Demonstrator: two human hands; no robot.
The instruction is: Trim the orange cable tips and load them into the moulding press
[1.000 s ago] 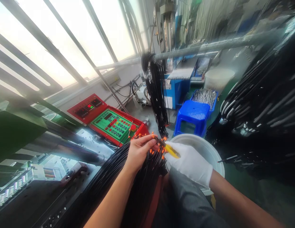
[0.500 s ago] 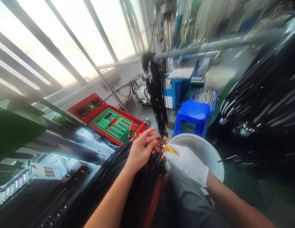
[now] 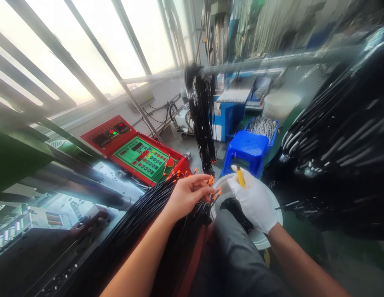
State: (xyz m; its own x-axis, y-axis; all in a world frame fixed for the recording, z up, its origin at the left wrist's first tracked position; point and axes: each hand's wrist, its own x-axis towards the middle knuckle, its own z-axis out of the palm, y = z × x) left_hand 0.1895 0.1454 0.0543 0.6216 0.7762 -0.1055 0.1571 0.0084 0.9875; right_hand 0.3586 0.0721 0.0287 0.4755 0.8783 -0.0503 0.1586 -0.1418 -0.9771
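Note:
A thick bundle of black cables with orange tips lies across my lap. My left hand, bare, is closed in a pinch on a few of the orange-tipped cable ends. My right hand wears a white glove and grips a yellow-handled cutter, its dark tip pointing up. That hand hovers over a white bucket holding dark offcuts.
A red and green control panel sits to the left. More black cables hang from a metal bar. A blue stool and a blue tray of white pieces stand behind the bucket. Dark cable bundles fill the right.
My right hand drew the cutter away from the cable tips, to the right and up over the bucket. My left hand stayed on the cable ends, and the view shifted slightly.

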